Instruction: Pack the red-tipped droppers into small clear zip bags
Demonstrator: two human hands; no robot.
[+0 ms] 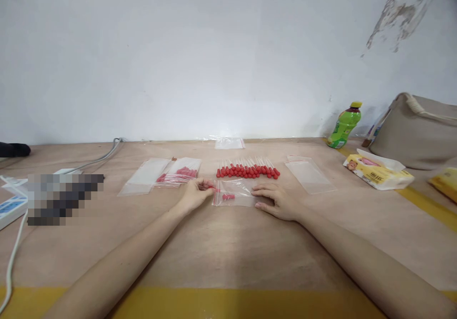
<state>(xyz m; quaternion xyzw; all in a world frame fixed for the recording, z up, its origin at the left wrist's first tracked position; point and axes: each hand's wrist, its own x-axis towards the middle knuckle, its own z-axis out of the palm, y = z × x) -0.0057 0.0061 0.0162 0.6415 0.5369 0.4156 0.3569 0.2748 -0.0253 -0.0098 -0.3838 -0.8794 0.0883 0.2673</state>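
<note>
Brown table (228, 252), white wall (178, 47), green bottle (344, 126) at right.

Head view: one camera, sitting at the person's head, looking forward and down across the table (228, 257) toward the white wall (200, 57); both forearms are entering from the bottom edge, near the lens; the wall is closing off the far end, well apart
</note>
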